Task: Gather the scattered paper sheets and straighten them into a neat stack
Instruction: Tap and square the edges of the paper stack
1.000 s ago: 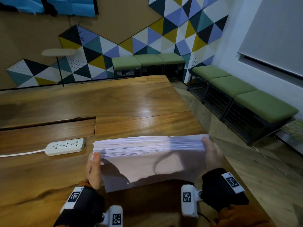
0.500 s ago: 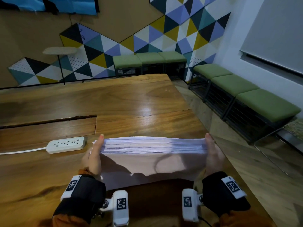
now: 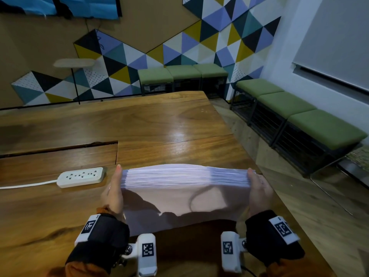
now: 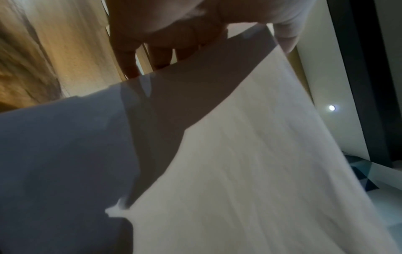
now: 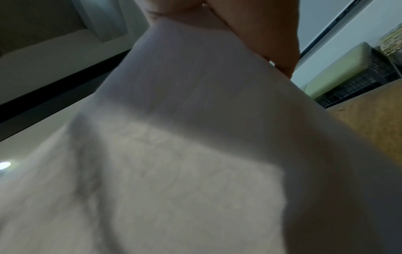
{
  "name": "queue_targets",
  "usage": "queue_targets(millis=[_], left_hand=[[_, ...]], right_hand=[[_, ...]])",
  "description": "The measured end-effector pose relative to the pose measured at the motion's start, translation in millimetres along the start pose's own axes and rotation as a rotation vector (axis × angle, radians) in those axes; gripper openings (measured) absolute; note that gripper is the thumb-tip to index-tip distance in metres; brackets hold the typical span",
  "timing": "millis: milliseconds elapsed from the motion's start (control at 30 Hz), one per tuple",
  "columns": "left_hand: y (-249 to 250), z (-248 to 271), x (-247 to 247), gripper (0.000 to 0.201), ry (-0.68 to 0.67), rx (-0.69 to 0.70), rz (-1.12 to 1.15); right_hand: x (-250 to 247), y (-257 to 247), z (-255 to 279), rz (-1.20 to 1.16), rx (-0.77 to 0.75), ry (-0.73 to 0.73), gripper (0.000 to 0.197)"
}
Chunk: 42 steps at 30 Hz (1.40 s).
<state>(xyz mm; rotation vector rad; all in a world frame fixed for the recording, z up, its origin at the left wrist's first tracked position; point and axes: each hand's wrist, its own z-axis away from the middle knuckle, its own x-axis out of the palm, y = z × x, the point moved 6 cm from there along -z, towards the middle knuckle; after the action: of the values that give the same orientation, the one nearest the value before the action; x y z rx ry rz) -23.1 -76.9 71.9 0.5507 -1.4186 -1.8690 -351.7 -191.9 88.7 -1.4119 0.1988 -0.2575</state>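
A thick stack of white paper sheets [image 3: 183, 176] stands on its long edge on the wooden table [image 3: 139, 126], its broad face toward me. My left hand [image 3: 112, 192] grips the stack's left end and my right hand [image 3: 259, 188] grips its right end. In the left wrist view the fingers [image 4: 161, 43] lie behind the sheets [image 4: 239, 154] and the thumb is in front. The right wrist view is filled by blurred paper [image 5: 195, 137], with the right hand [image 5: 261, 25] at its top corner. The top edges look nearly level.
A white power strip [image 3: 80, 176] with its cord lies on the table just left of my left hand. The table's right edge runs close to my right hand. Green-cushioned benches [image 3: 299, 108] line the right wall, and more benches [image 3: 181, 73] stand at the far wall.
The stack's ragged, slanted top edge has been squared up. My left hand has slid up along the left end, and both hands now hold the ends more evenly.
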Motion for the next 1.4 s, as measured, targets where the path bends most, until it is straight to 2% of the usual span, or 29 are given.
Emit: queue_targets(millis=[67,133,167,200,267,333,367,467,567,700,767,833,933,1000,1133,1200,1267,1300,1333,1400], left_hand=[[-3,-2,0,0.114,-0.03,0.002,0.014],[1,3,2,0.105,-0.1,0.081,0.034],[3,8,2,0.097,-0.163,0.13,0.051],[3,10,1,0.095,-0.217,0.168,0.055],[-4,7,-6,0.108,-0.273,0.211,0.054],[-22,-5,-14,0.127,-0.312,0.187,0.018],[-27,-9,-16,0.13,-0.319,0.172,-0.04],[-36,-16,-15,0.121,-0.408,0.15,-0.116],[-35,-15,-11,0.117,-0.46,0.151,-0.105],[-18,3,-3,0.14,-0.444,0.209,-0.084],[-11,15,3,0.136,-0.421,0.237,-0.176],[-11,16,2,0.108,-0.31,0.26,-0.279],[-17,3,-11,0.055,-0.122,0.228,-0.299],[-16,0,-14,0.036,-0.077,0.169,-0.26],[4,9,-13,0.033,-0.046,0.286,-0.252],[1,10,-13,0.039,-0.095,0.308,-0.275],[-13,9,-11,0.045,-0.18,0.26,-0.367],[-19,10,-9,0.039,-0.202,0.222,-0.405],[-27,9,-8,0.033,-0.206,0.172,-0.407],[-33,9,-6,0.028,-0.193,0.099,-0.343]], right_hand=[[1,1,4,-0.071,0.008,-0.1,0.041],[1,3,3,-0.103,-0.018,-0.307,0.086],[0,3,1,-0.076,-0.059,-0.4,0.1],[-1,3,1,-0.05,-0.092,-0.479,0.104],[-6,9,0,0.018,-0.105,-0.578,0.105],[-9,15,3,0.087,-0.096,-0.602,0.111],[-10,17,5,0.106,-0.107,-0.606,0.112],[-4,17,8,0.129,-0.108,-0.596,0.09],[-3,23,-4,0.159,-0.132,-0.488,0.061],[-6,31,-12,0.23,-0.22,-0.328,0.035],[-5,29,-10,0.214,-0.233,-0.279,0.031],[-3,25,-7,0.204,-0.251,-0.272,0.028],[-3,18,-3,0.206,-0.267,-0.277,0.025],[-5,14,-1,0.226,-0.305,-0.256,0.027],[-9,7,2,0.215,-0.362,-0.245,0.024],[-13,9,5,0.197,-0.336,-0.265,0.028],[-14,29,4,0.225,-0.216,-0.321,0.04],[-16,42,3,0.248,-0.15,-0.326,0.042],[-17,50,2,0.292,-0.137,-0.309,0.041],[-16,52,2,0.377,-0.209,-0.278,0.032]])
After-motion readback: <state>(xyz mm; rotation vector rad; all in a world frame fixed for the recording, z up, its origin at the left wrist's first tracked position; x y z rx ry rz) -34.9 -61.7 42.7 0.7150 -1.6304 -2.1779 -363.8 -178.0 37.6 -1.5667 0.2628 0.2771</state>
